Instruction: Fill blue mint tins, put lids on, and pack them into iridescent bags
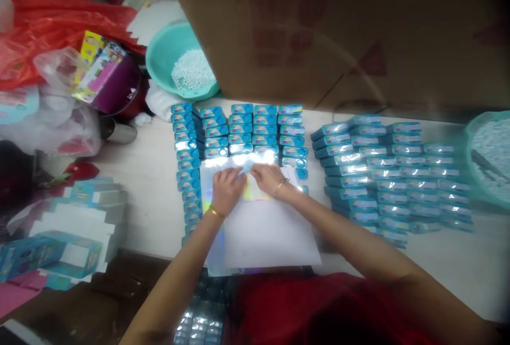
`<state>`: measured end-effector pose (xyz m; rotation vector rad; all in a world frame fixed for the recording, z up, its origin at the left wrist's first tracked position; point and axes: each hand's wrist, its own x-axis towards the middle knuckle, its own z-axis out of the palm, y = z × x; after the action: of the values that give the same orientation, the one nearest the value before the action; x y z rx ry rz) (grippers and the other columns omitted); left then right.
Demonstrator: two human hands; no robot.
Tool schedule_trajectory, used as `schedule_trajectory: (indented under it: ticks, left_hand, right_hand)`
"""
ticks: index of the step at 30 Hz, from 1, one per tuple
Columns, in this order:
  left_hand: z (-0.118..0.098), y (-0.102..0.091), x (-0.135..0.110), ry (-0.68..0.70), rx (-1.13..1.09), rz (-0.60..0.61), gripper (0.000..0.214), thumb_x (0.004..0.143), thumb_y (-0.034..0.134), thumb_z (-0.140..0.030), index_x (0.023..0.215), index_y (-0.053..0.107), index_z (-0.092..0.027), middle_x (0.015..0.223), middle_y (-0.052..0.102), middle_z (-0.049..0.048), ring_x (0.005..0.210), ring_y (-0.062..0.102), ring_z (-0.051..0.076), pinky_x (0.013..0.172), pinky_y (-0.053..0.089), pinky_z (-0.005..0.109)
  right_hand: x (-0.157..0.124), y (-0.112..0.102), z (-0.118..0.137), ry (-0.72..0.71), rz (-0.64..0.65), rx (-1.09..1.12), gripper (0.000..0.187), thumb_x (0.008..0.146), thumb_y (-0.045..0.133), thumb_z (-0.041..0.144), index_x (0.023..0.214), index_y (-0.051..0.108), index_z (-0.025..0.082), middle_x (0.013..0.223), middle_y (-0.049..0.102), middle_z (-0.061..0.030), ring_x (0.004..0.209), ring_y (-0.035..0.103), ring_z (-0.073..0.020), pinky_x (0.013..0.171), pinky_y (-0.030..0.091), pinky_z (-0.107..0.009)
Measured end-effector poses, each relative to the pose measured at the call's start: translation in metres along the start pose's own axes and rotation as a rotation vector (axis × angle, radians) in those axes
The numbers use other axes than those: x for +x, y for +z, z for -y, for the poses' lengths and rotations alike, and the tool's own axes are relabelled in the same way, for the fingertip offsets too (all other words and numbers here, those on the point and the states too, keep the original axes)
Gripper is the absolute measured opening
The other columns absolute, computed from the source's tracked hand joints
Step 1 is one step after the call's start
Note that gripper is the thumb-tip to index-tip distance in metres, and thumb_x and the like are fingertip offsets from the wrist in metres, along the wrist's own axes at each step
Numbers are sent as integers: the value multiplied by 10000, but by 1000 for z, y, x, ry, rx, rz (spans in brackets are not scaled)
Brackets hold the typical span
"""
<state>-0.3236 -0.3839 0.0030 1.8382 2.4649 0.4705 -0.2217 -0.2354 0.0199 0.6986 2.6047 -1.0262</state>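
My left hand [227, 192] and my right hand [269, 180] meet over a stack of shiny rainbow-sheened sheets [214, 252] at the table's front. Both hands have curled fingers, and their fingertips pinch at a small pale shiny piece [247, 166] between them. Blur hides its exact kind; it looks like a sticker. Under my wrists a white sheet of paper [274, 236] covers part of the shiny stack. Just beyond my fingers stand columns of small blue boxes [240, 128], partly covered by the sheets.
More blue boxes [392, 185] stand in rows at right. Turquoise basins with white pellets sit at the back [159, 60] and far right [470, 167]. A large cardboard carton [338, 31] walls off the back. Flattened blue-and-white cartons [75, 223] and plastic bags [64, 121] crowd the left.
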Motion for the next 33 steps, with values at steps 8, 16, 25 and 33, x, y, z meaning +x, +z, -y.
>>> schedule_trajectory:
  ticks: [8, 16, 25, 33]
  left_hand:
    - [-33, -25, -28, -316, -581, -107, 41, 857, 587, -244, 862, 598, -205, 885, 661, 46, 845, 597, 174, 765, 448, 330]
    - [-51, -48, 29, -945, -1196, -491, 251, 686, 754, -279, 742, 533, -174, 718, 622, -9, 699, 617, 120, 724, 492, 258]
    - [-74, -11, 88, -866, -1232, -344, 242, 656, 737, -265, 659, 511, -177, 607, 548, -44, 574, 512, 83, 610, 428, 216]
    - [-86, 63, 158, -751, -992, -239, 126, 685, 666, -207, 622, 560, -182, 670, 540, -25, 634, 485, 111, 652, 412, 243]
  right_hand:
    - [4, 22, -17, -70, -78, -21, 263, 952, 382, 209, 923, 640, 173, 918, 679, -94, 941, 568, -231, 848, 334, -352]
    - [-29, 15, -16, -307, -399, 760, 437, 922, 391, 561, 1002, 617, 196, 1057, 627, -86, 1038, 565, -217, 941, 407, -368]
    - [-39, -26, -40, -7, -637, 879, 275, 901, 488, 403, 750, 586, 196, 714, 585, 3, 724, 554, -150, 727, 436, -267]
    - [-7, -68, -130, 239, -558, 389, 258, 864, 486, 327, 678, 589, 181, 598, 549, 5, 605, 500, -147, 596, 360, -249]
